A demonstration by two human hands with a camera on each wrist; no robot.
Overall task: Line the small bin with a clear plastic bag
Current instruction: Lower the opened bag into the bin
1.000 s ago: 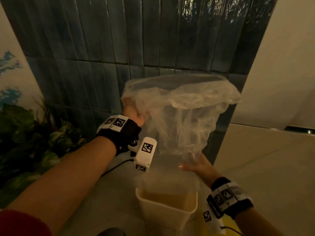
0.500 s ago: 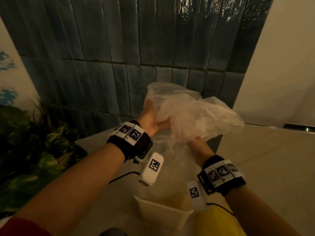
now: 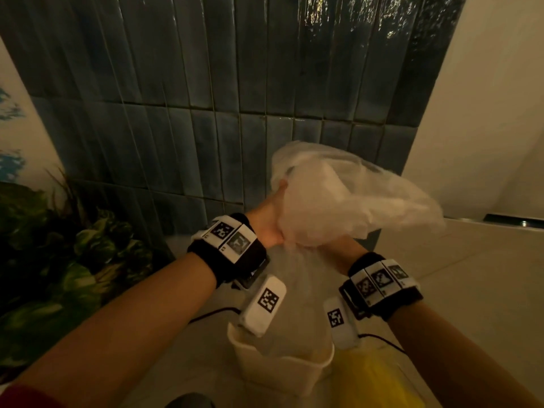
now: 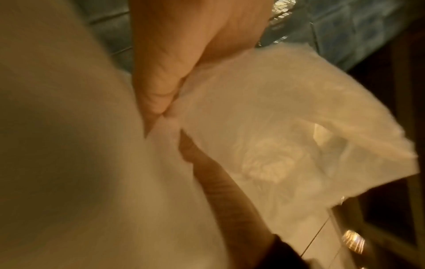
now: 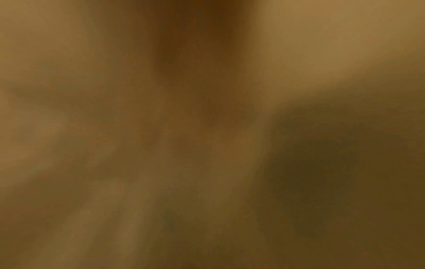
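A clear plastic bag [image 3: 353, 207] is bunched up in the air in front of the blue tiled wall. Its lower part [image 3: 294, 293] hangs down into the small cream bin [image 3: 279, 375], which stands on the floor below my wrists. My left hand [image 3: 269, 222] grips the bunch from the left, thumb pressed on the film [image 4: 165, 76]. My right hand [image 3: 343, 250] comes up from below and holds the same bunch. Its thumb [image 4: 195, 152] lies on the plastic and its fingers are hidden by it. The right wrist view is a brown blur.
The blue tiled wall [image 3: 235, 98] is close behind the bag. A leafy plant [image 3: 59, 260] fills the left side. Something yellow [image 3: 374, 378] lies right of the bin. A pale ledge [image 3: 471, 260] runs along the right. A dark round object [image 3: 188, 401] shows at the bottom edge.
The bag was spread wide open a second ago and is now gathered into a bunch. My right hand rose from the bag's lower part to the bunch beside my left hand.
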